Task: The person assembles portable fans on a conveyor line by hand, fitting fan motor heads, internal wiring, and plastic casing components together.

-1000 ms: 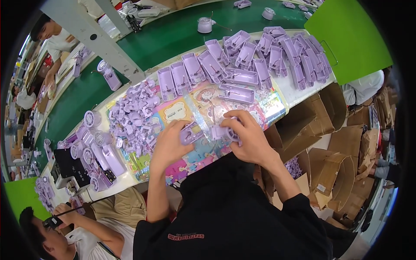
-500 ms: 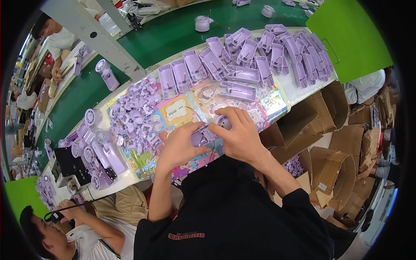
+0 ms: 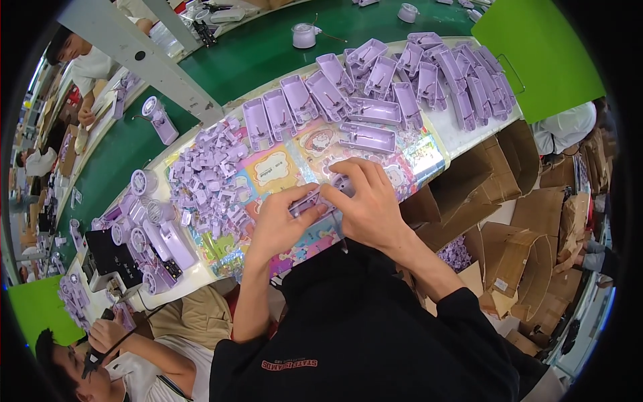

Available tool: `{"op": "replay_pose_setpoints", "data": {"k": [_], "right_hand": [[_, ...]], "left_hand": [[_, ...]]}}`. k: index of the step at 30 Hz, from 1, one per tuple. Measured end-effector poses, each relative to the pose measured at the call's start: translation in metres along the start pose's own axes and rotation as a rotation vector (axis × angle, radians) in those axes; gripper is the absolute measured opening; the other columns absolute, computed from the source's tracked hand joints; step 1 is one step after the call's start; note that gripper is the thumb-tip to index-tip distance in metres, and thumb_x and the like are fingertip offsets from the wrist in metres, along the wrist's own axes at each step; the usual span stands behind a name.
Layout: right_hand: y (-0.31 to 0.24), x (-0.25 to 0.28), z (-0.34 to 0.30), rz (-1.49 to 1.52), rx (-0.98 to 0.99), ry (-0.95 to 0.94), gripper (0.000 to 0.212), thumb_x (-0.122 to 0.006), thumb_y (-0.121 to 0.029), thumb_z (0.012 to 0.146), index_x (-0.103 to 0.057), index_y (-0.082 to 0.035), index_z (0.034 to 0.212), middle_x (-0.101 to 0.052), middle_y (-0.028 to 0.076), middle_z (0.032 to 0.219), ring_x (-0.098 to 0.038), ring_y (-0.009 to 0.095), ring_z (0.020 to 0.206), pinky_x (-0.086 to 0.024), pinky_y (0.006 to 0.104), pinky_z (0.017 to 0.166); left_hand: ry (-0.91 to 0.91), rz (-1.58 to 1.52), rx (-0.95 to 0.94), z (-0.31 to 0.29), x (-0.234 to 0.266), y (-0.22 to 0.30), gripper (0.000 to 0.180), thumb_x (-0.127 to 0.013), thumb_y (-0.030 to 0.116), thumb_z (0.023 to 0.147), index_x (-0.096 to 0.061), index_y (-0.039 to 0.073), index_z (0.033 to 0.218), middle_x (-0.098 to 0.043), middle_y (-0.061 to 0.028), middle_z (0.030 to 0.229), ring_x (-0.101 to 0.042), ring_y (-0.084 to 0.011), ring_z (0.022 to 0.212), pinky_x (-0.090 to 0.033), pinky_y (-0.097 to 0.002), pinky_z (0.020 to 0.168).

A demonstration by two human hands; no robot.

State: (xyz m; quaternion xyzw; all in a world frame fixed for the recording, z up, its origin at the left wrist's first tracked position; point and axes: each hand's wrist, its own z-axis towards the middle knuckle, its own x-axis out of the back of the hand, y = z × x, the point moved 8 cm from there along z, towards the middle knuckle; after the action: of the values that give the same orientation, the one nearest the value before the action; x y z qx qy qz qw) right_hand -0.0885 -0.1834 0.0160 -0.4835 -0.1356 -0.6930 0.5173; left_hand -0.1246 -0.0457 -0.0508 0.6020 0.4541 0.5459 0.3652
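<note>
A light purple plastic housing (image 3: 309,200) with a round end is held in front of me, just above the table's patterned mat. My left hand (image 3: 280,221) is closed around its body, thumb along the near side. At the round end, my right hand (image 3: 367,206) curls its fingers over it, with the thumb pressed toward the middle. My fingers hide much of the housing. Left of my hands lies a heap of small purple plastic parts (image 3: 207,167). Beyond them stand open purple trough-shaped shells (image 3: 295,100) with thin wires inside.
A green conveyor belt (image 3: 254,50) behind the table carries purple round-headed units (image 3: 159,120). A grey metal post (image 3: 144,57) rises at the table's far edge. Cardboard boxes (image 3: 516,268) stand at right. A co-worker (image 3: 144,355) sits at lower left, near assembled purple units (image 3: 167,242).
The housing has tilted in my hands, so less of its inside shows. My right fingers have shifted slightly over the round end. Parts on the belt have drifted left; the co-worker's hands have moved.
</note>
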Motion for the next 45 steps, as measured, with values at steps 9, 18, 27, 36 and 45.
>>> {"op": "replay_pose_setpoints", "data": {"k": [9,18,27,36,45], "right_hand": [[0.056,-0.012,-0.004,0.331,-0.302,0.338,0.060,-0.067,0.008,0.075,-0.050,0.002,0.132,-0.058,0.023,0.119,-0.061,0.041,0.099,-0.052,0.0458,0.085],[0.061,-0.082,-0.003,0.336,-0.183,-0.002,0.012,-0.066,-0.006,0.084,-0.063,-0.004,0.095,-0.059,0.013,0.090,-0.065,0.035,0.080,-0.054,0.0442,0.069],[0.050,-0.086,0.002,0.285,-0.156,-0.025,0.015,-0.068,-0.006,0.081,-0.062,-0.004,0.095,-0.058,0.013,0.088,-0.063,0.034,0.077,-0.052,0.0439,0.067],[0.061,-0.087,0.000,0.225,-0.208,-0.086,0.017,-0.067,-0.007,0.081,-0.059,-0.003,0.096,-0.057,0.013,0.090,-0.064,0.033,0.081,-0.054,0.0418,0.070],[0.055,-0.086,0.006,0.248,-0.174,-0.004,0.017,-0.068,-0.003,0.078,-0.061,-0.003,0.094,-0.059,0.013,0.086,-0.064,0.033,0.076,-0.053,0.0418,0.067]], "left_hand": [[0.227,0.040,-0.049,0.051,0.076,0.012,0.035,-0.080,0.011,0.085,-0.074,-0.003,0.117,-0.075,-0.0077,0.096,-0.065,-0.0106,0.086,-0.053,-0.0281,0.080],[0.692,-0.017,0.032,0.246,0.195,-0.013,0.034,-0.077,0.028,0.089,-0.077,-0.001,0.108,-0.075,-0.0093,0.091,-0.066,-0.0144,0.079,-0.051,-0.0306,0.076],[0.995,0.361,0.508,0.284,0.269,-0.131,0.049,-0.070,0.040,0.087,-0.074,-0.001,0.112,-0.068,-0.0267,0.124,-0.062,-0.0428,0.119,-0.050,-0.0485,0.100],[1.124,0.744,-0.352,0.300,0.190,0.020,0.046,-0.074,0.018,0.074,-0.067,0.014,0.119,-0.056,-0.0192,0.126,-0.047,-0.0410,0.124,-0.040,-0.0515,0.102],[0.168,0.586,-0.217,0.358,0.093,0.004,0.036,-0.062,0.025,0.096,-0.059,0.020,0.132,-0.053,-0.0207,0.126,-0.060,-0.0418,0.112,-0.049,-0.0456,0.101]]}}
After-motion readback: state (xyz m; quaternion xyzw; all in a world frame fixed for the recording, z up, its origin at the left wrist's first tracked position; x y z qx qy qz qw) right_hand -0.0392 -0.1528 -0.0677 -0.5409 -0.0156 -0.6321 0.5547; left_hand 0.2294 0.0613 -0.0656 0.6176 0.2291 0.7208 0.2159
